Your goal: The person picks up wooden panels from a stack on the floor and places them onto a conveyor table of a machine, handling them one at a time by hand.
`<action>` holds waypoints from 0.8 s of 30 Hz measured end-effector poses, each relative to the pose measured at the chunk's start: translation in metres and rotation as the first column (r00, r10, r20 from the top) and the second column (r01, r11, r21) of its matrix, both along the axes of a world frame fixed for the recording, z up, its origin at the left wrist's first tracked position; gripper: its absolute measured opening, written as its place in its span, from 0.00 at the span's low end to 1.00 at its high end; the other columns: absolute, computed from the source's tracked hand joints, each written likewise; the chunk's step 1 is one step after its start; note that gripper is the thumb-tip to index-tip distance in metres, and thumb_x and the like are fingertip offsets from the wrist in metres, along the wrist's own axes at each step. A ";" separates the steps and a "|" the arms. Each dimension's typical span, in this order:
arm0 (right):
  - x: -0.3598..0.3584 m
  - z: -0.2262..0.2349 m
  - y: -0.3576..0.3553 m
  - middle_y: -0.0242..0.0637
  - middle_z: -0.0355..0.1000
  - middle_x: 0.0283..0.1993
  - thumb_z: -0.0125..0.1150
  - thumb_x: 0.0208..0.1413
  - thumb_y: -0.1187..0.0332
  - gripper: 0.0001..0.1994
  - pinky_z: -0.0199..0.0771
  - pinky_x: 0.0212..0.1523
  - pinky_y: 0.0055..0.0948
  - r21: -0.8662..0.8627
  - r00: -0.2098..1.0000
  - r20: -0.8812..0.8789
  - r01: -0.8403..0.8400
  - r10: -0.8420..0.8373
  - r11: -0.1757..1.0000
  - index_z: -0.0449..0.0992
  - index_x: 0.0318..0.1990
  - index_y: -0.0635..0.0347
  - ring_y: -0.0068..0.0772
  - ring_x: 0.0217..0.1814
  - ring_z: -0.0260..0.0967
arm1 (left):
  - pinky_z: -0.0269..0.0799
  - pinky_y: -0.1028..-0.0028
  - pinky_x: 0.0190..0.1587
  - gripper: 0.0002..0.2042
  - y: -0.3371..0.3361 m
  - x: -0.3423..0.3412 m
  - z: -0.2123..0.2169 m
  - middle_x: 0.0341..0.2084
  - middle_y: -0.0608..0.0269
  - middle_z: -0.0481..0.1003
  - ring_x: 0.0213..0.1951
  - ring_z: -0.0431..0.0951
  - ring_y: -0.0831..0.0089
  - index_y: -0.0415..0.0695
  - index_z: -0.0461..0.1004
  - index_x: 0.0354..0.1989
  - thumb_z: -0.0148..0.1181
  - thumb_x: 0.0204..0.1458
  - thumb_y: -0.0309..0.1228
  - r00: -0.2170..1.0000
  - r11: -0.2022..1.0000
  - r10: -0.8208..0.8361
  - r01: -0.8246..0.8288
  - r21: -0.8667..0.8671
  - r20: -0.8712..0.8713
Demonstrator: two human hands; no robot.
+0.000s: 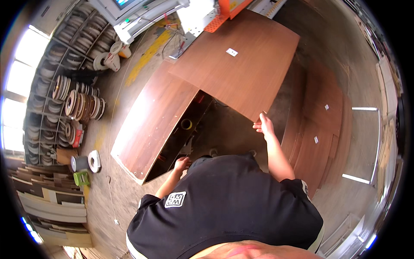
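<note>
Rolls of edge-banding tape in white and brown (79, 105) are stored on a curved metal rack (43, 112) at the left, before bright windows (15, 82). A green box (80, 178) and two loose grey rolls (86, 162) are noted on the concrete floor (125, 86). Offcut board strips (47, 203) are stacked at lower left, and a stack of brown rectangular panels (321, 129) is seen at the right.

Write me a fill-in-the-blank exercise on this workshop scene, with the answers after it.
1. The right hand grips the near corner of a brown ____.
2. The left hand rests on the end of the long ____-coloured panel lying lower down.
3. Coils of edge tape hang on a rack to the person's ____.
4. A small white ____ sits on the top board.

Answers: board; brown; left; label
</note>
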State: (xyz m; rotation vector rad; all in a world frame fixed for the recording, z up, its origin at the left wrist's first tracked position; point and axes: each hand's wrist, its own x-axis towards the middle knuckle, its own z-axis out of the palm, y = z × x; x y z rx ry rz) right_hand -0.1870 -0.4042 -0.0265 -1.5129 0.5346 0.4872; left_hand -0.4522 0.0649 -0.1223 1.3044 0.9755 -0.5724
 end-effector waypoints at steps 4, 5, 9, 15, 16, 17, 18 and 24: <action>-0.056 -0.031 -0.045 0.36 0.78 0.35 0.49 0.67 0.47 0.22 0.75 0.28 0.27 -0.114 0.980 -0.096 -0.186 0.176 0.976 0.74 0.46 0.60 0.29 0.31 0.79 | 0.74 0.74 0.32 0.15 -0.036 0.048 0.009 0.35 0.59 0.80 0.32 0.79 0.73 0.39 0.77 0.47 0.59 0.61 0.39 0.927 0.889 -0.375 0.360 0.283 0.000; -0.075 -0.047 -0.057 0.36 0.78 0.35 0.49 0.67 0.47 0.22 0.75 0.28 0.27 -0.151 0.971 -0.123 -0.222 0.205 0.963 0.74 0.46 0.60 0.29 0.31 0.79 | 0.73 0.76 0.31 0.14 -0.044 0.051 0.008 0.33 0.59 0.80 0.32 0.79 0.75 0.39 0.78 0.45 0.61 0.61 0.38 0.955 0.943 -0.289 0.271 0.195 0.070; -0.176 -0.130 -0.139 0.40 0.80 0.35 0.57 0.63 0.55 0.20 0.78 0.33 0.30 -0.299 0.993 -0.069 -0.117 0.101 0.947 0.76 0.45 0.67 0.33 0.33 0.79 | 0.73 0.75 0.31 0.14 -0.076 0.080 -0.011 0.33 0.60 0.80 0.31 0.78 0.75 0.38 0.78 0.45 0.62 0.60 0.37 0.956 0.966 -0.257 0.257 0.023 0.144; -0.280 -0.136 -0.247 0.40 0.78 0.38 0.55 0.61 0.58 0.13 0.76 0.28 0.33 -0.257 0.782 -0.356 0.444 -0.511 0.859 0.75 0.43 0.58 0.34 0.35 0.79 | 0.67 0.75 0.24 0.10 -0.167 0.168 0.011 0.20 0.71 0.71 0.22 0.70 0.79 0.41 0.78 0.35 0.58 0.59 0.36 0.760 0.766 -0.641 0.624 0.157 0.105; -0.292 -0.135 -0.258 0.39 0.78 0.37 0.54 0.61 0.59 0.12 0.76 0.28 0.32 -0.280 0.778 -0.353 0.442 -0.520 0.852 0.75 0.42 0.57 0.33 0.35 0.79 | 0.65 0.75 0.23 0.10 -0.183 0.184 0.006 0.19 0.72 0.70 0.21 0.69 0.79 0.42 0.78 0.35 0.57 0.59 0.36 0.745 0.744 -0.664 0.651 0.151 0.063; -0.305 -0.133 -0.271 0.39 0.78 0.37 0.53 0.62 0.59 0.12 0.75 0.27 0.32 -0.289 0.752 -0.357 0.475 -0.554 0.831 0.75 0.41 0.57 0.33 0.34 0.79 | 0.62 0.76 0.20 0.11 -0.219 0.207 0.027 0.18 0.72 0.68 0.20 0.68 0.80 0.44 0.78 0.35 0.56 0.60 0.37 0.541 0.515 -0.841 0.783 0.349 0.026; -0.316 -0.132 -0.279 0.39 0.78 0.37 0.52 0.62 0.59 0.12 0.75 0.27 0.32 -0.285 0.734 -0.361 0.500 -0.575 0.818 0.75 0.41 0.57 0.33 0.34 0.79 | 0.63 0.77 0.20 0.11 -0.238 0.224 0.025 0.18 0.72 0.69 0.20 0.68 0.80 0.44 0.79 0.35 0.56 0.60 0.37 0.548 0.527 -0.836 0.783 0.330 0.034; -0.353 -0.173 -0.303 0.39 0.79 0.35 0.50 0.63 0.61 0.10 0.75 0.26 0.32 -0.165 0.701 -0.315 0.623 -0.639 0.765 0.75 0.39 0.55 0.34 0.33 0.79 | 0.66 0.78 0.24 0.10 -0.353 0.315 -0.002 0.25 0.71 0.73 0.24 0.70 0.80 0.43 0.79 0.40 0.56 0.60 0.37 0.453 0.466 -0.884 0.875 0.129 0.117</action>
